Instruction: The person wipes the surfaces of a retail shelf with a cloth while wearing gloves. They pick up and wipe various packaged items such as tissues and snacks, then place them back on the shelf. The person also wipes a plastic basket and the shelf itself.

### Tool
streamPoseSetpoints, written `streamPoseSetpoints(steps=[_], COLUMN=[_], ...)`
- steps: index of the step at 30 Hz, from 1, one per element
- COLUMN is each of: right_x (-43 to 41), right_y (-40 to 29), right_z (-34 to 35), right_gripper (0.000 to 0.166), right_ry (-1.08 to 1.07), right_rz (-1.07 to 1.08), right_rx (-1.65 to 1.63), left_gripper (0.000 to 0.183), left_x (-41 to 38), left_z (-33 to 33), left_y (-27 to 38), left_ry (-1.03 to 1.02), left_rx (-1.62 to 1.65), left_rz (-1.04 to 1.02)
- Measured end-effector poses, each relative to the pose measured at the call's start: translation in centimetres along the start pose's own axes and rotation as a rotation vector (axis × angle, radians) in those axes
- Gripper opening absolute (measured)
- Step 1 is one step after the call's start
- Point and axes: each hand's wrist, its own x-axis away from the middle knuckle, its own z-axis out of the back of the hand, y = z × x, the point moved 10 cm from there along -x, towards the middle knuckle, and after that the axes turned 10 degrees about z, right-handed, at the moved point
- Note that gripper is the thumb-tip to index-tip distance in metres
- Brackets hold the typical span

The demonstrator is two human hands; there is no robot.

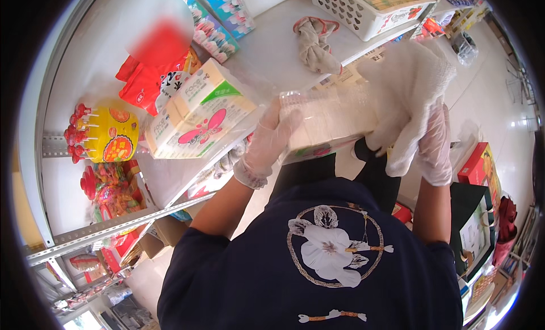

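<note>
My left hand (268, 142), in a clear disposable glove, grips the left end of a plastic-wrapped pack of tissues (328, 117) in front of my body. A strip of green and pink print shows along the pack's lower side. In my right hand (435, 147), gloved the same way, is a white knit cloth (408, 87), possibly a cotton work glove. The cloth hangs over the pack's right end and hides it; it is slightly blurred. Left of the pack, on the shelf (264, 53), sits a similar tissue pack (202, 113) with a pink butterfly print.
A crumpled grey knit glove (316, 45) with red edging lies on the shelf near a white plastic basket (353, 15). To the left stand a red bag (140, 89), a yellow lollipop tub (113, 134) and a candy jar (115, 189). Boxes (474, 164) stand at the right.
</note>
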Motion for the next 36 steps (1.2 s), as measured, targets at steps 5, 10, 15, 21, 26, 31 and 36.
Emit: streamPoseSetpoints(steps=[5,10,15,21,26,31,36], right_x=[2.3,1.6,-1.1,-3.2,-4.3,-7.0,-5.5], right_y=[-6.8,-1.5,-0.2,13.2,12.2,2.1,-6.6], right_z=[-16.9,-17.9,-12.1,0.1,3.8,3.3,-6.0], right_gripper=[0.059,0.053,0.044,0.048,0.051,0.048,0.052], right_ry=[-0.512,-0.599,-0.41,0.073,0.195,0.107,-0.356], right_rz=[0.656,0.698,0.617,-0.141,-0.207,0.051,0.406], right_rx=[0.585,0.787,0.7,-0.049,-0.573,-0.334,0.216], left_gripper=[0.049,0.04,0.053,0.037,0.023,0.017,0.017], left_x=[-0.4,-0.4,0.1,0.6,1.8,1.2,2.1], left_z=[1.3,-2.0,1.2,0.8,1.0,0.6,0.5], left_y=[-2.7,2.4,-0.3,0.8,3.1,2.6,2.4], left_ry=[-0.095,-0.268,-0.193,-0.197,-0.184,-0.162,0.043], left_rx=[0.577,0.084,-0.008,-0.021,-0.329,-0.357,-0.227], left_rz=[0.142,-0.046,-0.011,-0.092,-0.366,-0.203,-0.243])
